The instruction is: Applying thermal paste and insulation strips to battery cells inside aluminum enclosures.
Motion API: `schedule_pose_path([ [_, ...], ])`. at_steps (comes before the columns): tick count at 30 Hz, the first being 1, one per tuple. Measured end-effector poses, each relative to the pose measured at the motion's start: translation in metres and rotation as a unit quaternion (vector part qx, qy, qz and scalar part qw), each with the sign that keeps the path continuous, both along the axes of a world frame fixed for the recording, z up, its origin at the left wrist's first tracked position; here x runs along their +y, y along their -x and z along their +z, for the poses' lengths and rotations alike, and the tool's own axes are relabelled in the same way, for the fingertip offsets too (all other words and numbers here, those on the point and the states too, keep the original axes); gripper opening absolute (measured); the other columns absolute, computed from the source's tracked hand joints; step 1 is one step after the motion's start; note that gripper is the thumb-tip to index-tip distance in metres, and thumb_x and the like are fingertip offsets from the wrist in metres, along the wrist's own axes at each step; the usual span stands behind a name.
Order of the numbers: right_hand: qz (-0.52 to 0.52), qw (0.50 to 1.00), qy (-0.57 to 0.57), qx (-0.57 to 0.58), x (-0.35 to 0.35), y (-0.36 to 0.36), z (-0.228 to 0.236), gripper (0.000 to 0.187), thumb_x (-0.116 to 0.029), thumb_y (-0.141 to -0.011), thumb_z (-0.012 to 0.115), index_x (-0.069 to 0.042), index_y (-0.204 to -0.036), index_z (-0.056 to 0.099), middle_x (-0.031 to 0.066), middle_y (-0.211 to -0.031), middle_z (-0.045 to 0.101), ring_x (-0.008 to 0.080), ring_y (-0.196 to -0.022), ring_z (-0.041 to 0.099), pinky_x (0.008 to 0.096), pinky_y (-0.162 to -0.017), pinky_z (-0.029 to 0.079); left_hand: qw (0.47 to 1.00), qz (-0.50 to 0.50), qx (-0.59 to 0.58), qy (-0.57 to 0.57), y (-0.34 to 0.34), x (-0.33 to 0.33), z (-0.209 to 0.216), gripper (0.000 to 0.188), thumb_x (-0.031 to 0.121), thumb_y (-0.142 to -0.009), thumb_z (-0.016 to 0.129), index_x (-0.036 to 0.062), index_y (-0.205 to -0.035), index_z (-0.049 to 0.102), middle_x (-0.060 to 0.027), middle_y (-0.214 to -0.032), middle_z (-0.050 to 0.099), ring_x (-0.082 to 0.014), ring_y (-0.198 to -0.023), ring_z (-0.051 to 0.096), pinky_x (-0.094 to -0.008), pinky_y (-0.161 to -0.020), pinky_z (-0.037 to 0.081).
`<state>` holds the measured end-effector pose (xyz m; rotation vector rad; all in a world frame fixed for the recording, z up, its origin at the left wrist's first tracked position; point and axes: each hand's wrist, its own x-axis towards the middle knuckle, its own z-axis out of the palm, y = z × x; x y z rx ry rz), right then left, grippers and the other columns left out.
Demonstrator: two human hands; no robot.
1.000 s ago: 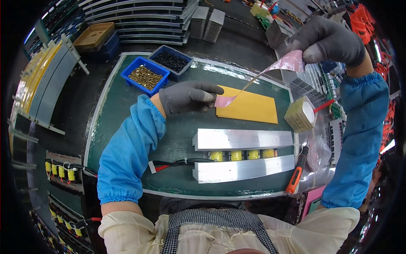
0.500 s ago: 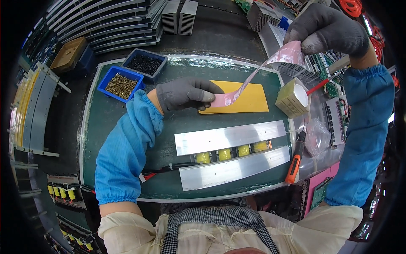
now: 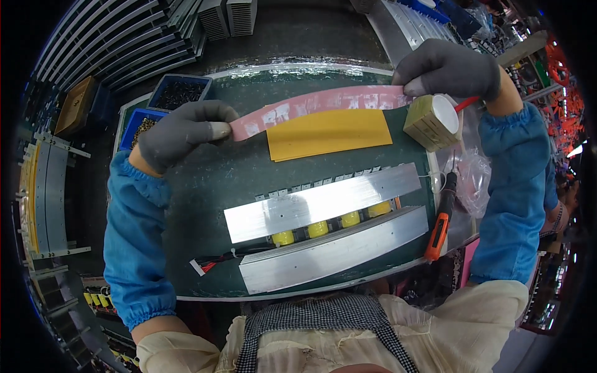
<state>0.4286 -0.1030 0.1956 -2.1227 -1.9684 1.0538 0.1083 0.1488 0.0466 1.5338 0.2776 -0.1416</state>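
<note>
A long pink strip (image 3: 323,103), patched with white, is stretched between my two gloved hands. My left hand (image 3: 185,132) pinches its left end between thumb and fingers. The other end is pinched in my right hand (image 3: 445,73), just above a small box with a white round top (image 3: 433,122). Beneath the strip lies a yellow sheet (image 3: 333,135), partly covered by it. Closer to me rests an assembly of two silver metal bars (image 3: 326,202) with yellow-wrapped coils (image 3: 318,229) between them. Dark wires with a white connector (image 3: 198,267) run out on its left.
An orange-handled screwdriver (image 3: 439,233) lies at the green mat's (image 3: 199,186) right edge, beside a clear plastic bag (image 3: 474,186). Blue bins of black parts (image 3: 180,93) and brass-coloured parts (image 3: 147,124) stand at the back left. Metal heatsinks (image 3: 241,17) are stacked behind.
The strip, slack and curled before, is now pulled out nearly straight. My left hand has moved left; my right hand has come down and slightly left. The view has shifted.
</note>
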Motion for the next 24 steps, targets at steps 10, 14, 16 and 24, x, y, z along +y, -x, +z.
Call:
schedule_pose_path([
  [10, 0.012, 0.999, -0.007, -0.052, -0.009, -0.001, -0.066, 0.023, -0.007, -0.087, 0.065, 0.005, -0.105, 0.069, 0.0129, -0.092, 0.071, 0.0216, -0.081, 0.067, 0.0338, -0.077, 0.054, 0.982, -0.059, 0.019, -0.181, 0.002, -0.007, 0.015, 0.027, 0.015, -0.087, 0.062, -0.0002, -0.11, 0.065, -0.007, -0.098, 0.063, -0.0139, -0.089, 0.058, -0.0297, -0.082, 0.049],
  [14, 0.059, 0.996, -0.047, -0.041, -0.023, -0.006, -0.084, 0.02, -0.006, -0.084, 0.066, 0.001, -0.102, 0.07, 0.0125, -0.092, 0.068, 0.0272, -0.084, 0.066, 0.0368, -0.076, 0.053, 0.966, -0.094, -0.004, -0.24, 0.005, -0.023, 0.021, 0.022, 0.013, -0.087, 0.06, 0.001, -0.105, 0.066, -0.0065, -0.094, 0.06, -0.0143, -0.087, 0.058, -0.0307, -0.076, 0.048],
  [16, 0.104, 0.981, -0.133, -0.092, -0.033, 0.0, -0.091, 0.018, -0.007, -0.082, 0.067, -0.003, -0.1, 0.07, 0.0114, -0.094, 0.064, 0.0301, -0.087, 0.063, 0.0388, -0.074, 0.051, 0.915, -0.089, -0.071, -0.387, 0.008, -0.035, 0.021, 0.017, 0.009, -0.085, 0.061, 0.0021, -0.101, 0.065, -0.008, -0.093, 0.056, -0.0175, -0.083, 0.058, -0.0323, -0.071, 0.047],
  [24, 0.174, 0.937, -0.232, -0.193, -0.049, 0.02, -0.089, 0.018, -0.007, -0.078, 0.066, -0.007, -0.096, 0.068, 0.0077, -0.093, 0.061, 0.0271, -0.086, 0.061, 0.0378, -0.071, 0.051, 0.845, -0.028, -0.129, -0.518, 0.019, -0.079, 0.028, 0.019, 0.002, -0.077, 0.064, 0.0078, -0.095, 0.064, -0.0104, -0.091, 0.054, -0.0247, -0.08, 0.058, -0.0366, -0.067, 0.047],
])
